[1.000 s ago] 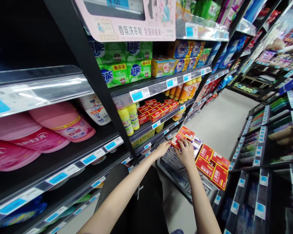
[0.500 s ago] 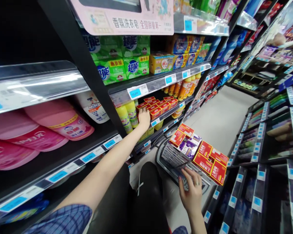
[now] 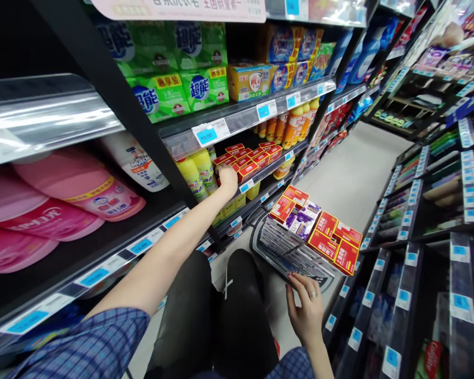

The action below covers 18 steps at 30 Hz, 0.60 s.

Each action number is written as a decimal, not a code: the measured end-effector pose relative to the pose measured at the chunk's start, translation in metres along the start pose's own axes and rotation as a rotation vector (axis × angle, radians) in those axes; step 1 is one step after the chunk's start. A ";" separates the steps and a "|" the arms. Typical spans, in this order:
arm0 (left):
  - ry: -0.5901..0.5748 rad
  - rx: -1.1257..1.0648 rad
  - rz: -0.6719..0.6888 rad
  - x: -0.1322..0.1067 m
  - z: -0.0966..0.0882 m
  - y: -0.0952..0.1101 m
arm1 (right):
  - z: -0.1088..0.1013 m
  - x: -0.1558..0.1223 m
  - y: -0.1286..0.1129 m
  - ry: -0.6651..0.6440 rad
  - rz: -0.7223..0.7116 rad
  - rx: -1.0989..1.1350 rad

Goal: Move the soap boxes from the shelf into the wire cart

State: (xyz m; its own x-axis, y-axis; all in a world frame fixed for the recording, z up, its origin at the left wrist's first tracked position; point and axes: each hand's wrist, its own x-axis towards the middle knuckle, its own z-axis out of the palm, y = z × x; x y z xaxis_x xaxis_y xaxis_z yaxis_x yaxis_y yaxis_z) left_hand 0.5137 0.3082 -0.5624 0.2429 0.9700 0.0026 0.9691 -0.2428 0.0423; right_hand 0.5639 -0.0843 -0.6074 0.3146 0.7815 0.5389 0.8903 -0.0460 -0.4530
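Observation:
My left hand (image 3: 227, 179) reaches up to the middle shelf and its fingers curl round one of the small red boxes (image 3: 248, 169) stacked there, beside yellow bottles (image 3: 197, 173). My right hand (image 3: 306, 305) rests low, fingers bent against the near rim of a wire shopping basket (image 3: 288, 251) on the floor. The basket holds several red boxes (image 3: 332, 243) and some purple packs (image 3: 302, 221).
Black shelving (image 3: 114, 100) runs along my left with pink detergent bottles (image 3: 79, 181), green soap packs (image 3: 169, 92) and orange bottles (image 3: 296, 123). A lower rack (image 3: 426, 221) with blue price tags stands at the right. The grey aisle floor (image 3: 351, 179) stretches ahead. My dark-trousered knees are below.
My left hand left the basket and rose to the red boxes on the shelf, where it closed on one. My right hand dropped from the boxes to the basket's near rim.

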 end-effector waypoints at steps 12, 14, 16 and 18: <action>-0.274 -0.696 0.222 -0.137 -0.100 -0.033 | -0.021 0.040 -0.001 0.171 0.355 0.241; -0.453 -1.125 0.260 -0.163 -0.086 -0.034 | -0.024 0.055 -0.005 0.115 0.525 0.458; -0.559 -1.556 0.213 -0.191 -0.070 -0.027 | -0.025 0.067 -0.014 0.035 0.582 0.625; -0.611 -1.743 0.178 -0.218 -0.057 -0.017 | -0.026 0.076 -0.029 -0.052 0.544 0.688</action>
State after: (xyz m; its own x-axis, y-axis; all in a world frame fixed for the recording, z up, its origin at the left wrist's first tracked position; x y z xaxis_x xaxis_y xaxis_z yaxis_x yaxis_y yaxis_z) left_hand 0.4423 0.1011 -0.5065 0.6881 0.7036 -0.1775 -0.1030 0.3369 0.9359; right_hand 0.5706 -0.0397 -0.5352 0.6074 0.7883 0.0980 0.2201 -0.0484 -0.9743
